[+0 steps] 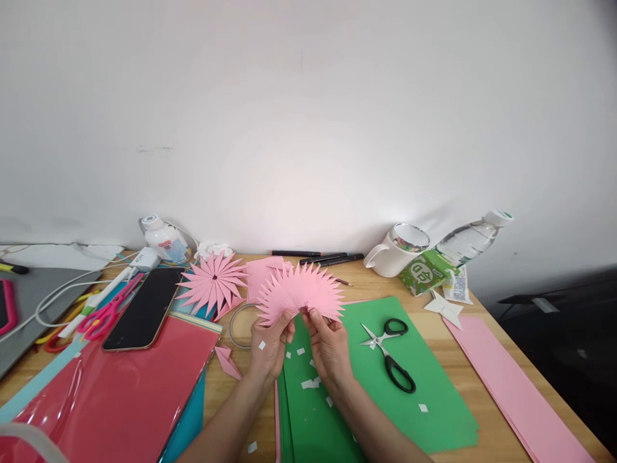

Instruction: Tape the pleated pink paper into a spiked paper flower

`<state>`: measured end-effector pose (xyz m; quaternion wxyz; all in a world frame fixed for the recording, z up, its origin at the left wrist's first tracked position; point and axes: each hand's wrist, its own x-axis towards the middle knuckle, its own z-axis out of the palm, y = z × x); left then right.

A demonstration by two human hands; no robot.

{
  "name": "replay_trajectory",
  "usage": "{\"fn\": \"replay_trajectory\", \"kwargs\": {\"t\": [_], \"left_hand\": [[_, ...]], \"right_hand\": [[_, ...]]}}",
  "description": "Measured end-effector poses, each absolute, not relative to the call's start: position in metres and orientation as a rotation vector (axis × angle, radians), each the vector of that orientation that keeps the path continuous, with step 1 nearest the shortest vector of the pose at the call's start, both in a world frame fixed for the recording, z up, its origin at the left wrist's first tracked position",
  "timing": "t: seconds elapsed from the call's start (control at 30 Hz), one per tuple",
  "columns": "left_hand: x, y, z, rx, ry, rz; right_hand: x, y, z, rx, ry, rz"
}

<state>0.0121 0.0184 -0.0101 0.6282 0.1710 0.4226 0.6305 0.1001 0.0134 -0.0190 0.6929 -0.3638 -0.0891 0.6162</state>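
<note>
Both my hands hold up a pink pleated paper fan (299, 293) with pointed tips, spread in a half circle above the green paper (414, 386). My left hand (270, 344) pinches its lower left edge. My right hand (328, 341) pinches the bottom centre, fingers closed on the folds. A finished pink paper star flower (213, 283) lies flat just left of the fan. Black-handled scissors (391, 354) lie open on the green sheet to the right of my right hand.
A black phone (143, 308) rests on red sheets (120, 392), beside pink scissors (107, 314). A glue bottle (164, 239), markers (318, 257), white mug (398, 249), water bottle (470, 241) and green packet line the wall. Pink paper strips (515, 386) lie at right. White scraps dot the green paper.
</note>
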Motion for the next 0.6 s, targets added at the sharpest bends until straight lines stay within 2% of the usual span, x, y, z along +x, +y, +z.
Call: {"fn": "replay_trajectory", "kwargs": {"t": [0.6], "left_hand": [[0.006, 0.023, -0.003, 0.479, 0.952, 1.417]], "right_hand": [[0.106, 0.016, -0.013, -0.823, -0.276, 1.372]]}}
